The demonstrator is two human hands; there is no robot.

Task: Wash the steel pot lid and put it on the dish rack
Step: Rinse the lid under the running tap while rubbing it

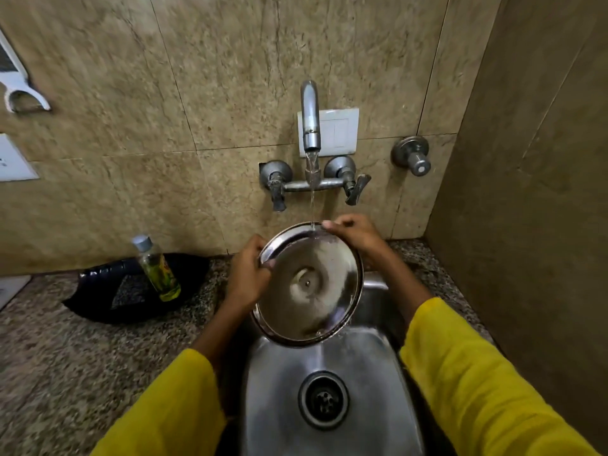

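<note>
**Lid under the running tap, both hands on the rim**

Upper left edge of the frame: a white wall fitting (16, 83), partly cut off. Below it, another white plate (13, 159) on the stone wall.

Lower left: speckled granite counter (65, 350). A black bag (105, 301) lies crumpled against the wall, and a clear bottle (156, 268) with a grey cap and yellow-green contents stands upright on or just in front of it; I cannot tell which.

Left of centre: my left hand (246, 274) is closed on the left rim of the steel pot lid (316, 291), fingers curled over the edge, thumb on the inner face. Yellow sleeve (171, 413) runs to the bottom edge.

Centre: the lid is held tilted over the steel sink (279, 390), hollow underside toward me, centre rivet showing. It is clear of the basin floor. The drain (323, 399) sits below it, lower centre.

Above centre: the wall tap (310, 116) is running; a thin stream of water (312, 199) falls onto the lid's top rim. Water drips from the lid's lower edge. Two valve handles flank the spout, a white switch plate (339, 130) behind it.

Right of centre: my right hand (352, 233) grips the top rim, fingers closed, right beside where the stream lands.

Right: a separate round valve (411, 156) on the wall, then the corner wall.
</note>
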